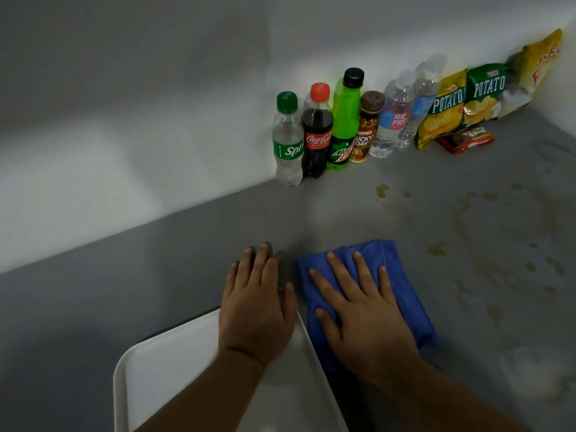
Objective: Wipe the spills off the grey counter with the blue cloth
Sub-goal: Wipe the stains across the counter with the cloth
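The blue cloth [402,275] lies folded on the grey counter [156,275], near the front. My right hand [361,310] presses flat on it, fingers spread. My left hand [258,304] rests palm down just left of the cloth, over the far corner of a white tray, holding nothing. Brownish spills [436,249] dot the counter to the right of the cloth and beyond it, toward the back wall.
A white tray [174,366] sits at the front edge under my left forearm. Several drink bottles [318,132] stand in a row against the back wall. Right of them lean chip bags [486,92], with a red packet [467,139] in front.
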The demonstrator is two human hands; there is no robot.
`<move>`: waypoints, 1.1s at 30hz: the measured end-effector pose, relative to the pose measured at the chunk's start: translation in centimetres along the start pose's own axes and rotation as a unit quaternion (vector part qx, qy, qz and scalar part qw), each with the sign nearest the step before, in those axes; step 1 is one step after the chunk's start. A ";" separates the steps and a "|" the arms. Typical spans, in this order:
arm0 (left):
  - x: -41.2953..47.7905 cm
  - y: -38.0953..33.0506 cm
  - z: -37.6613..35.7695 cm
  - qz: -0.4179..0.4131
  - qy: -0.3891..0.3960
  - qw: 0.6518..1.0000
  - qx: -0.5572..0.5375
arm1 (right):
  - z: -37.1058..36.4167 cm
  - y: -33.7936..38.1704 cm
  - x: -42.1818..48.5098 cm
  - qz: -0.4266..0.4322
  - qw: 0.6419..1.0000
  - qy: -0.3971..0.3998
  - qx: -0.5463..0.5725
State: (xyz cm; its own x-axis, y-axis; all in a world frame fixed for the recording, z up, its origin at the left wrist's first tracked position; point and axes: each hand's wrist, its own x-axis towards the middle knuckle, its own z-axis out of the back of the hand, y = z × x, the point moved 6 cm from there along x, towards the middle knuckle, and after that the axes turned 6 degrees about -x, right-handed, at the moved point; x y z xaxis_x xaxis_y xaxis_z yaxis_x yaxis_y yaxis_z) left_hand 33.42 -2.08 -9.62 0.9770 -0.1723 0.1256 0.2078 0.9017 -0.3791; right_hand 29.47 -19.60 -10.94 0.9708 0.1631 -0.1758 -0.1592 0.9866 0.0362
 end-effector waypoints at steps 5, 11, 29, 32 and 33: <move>0.0 0.0 -0.1 -0.004 0.000 1.000 0.001 | 1.0 2.1 3.9 0.053 0.998 0.004 0.018; 0.0 0.0 -0.1 0.000 0.009 1.000 0.016 | 2.1 0.9 8.9 0.012 1.000 -0.003 0.011; 8.2 1.2 0.5 -0.001 0.015 0.998 -0.068 | 2.2 -1.1 7.4 0.004 1.000 -0.016 0.026; 10.3 1.3 -0.2 -0.013 0.049 0.996 -0.077 | 2.6 -2.4 9.4 -0.026 0.999 -0.028 0.034; 10.7 1.3 -0.4 -0.018 0.059 0.995 -0.081 | 2.7 -2.8 9.9 -0.039 0.998 -0.031 0.037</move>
State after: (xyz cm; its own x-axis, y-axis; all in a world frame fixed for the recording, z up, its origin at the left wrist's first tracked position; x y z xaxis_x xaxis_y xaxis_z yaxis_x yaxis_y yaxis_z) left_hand 44.12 -2.86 -9.12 0.9654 -0.2580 0.0370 0.2391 0.8200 -0.5200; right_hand 40.04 -20.73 -10.17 0.9893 0.0826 -0.1203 -0.0709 0.9926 0.0981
